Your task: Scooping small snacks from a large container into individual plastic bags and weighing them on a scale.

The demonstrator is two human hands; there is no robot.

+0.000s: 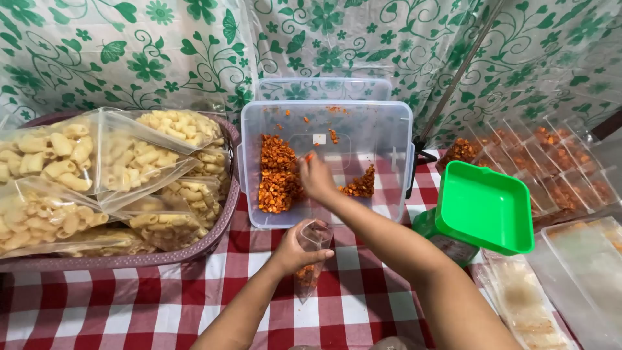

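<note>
My left hand (293,251) holds a small clear plastic bag (312,259) upright over the checked cloth; a little orange snack sits in its bottom. My right hand (316,176) reaches into the clear plastic tub (402,129) and pinches a piece of orange seasoned macaroni (310,156) at its fingertips. Inside the tub lie a heap of orange macaroni (278,174) on the left and a smaller heap (360,185) on the right.
A purple basket (214,236) at left holds several bags of plain yellow macaroni (129,159). A green scale tray (483,206) stands at right, with filled bags of orange snack (538,155) behind it and clear empty bags (525,301) at the near right. A floral sheet hangs behind.
</note>
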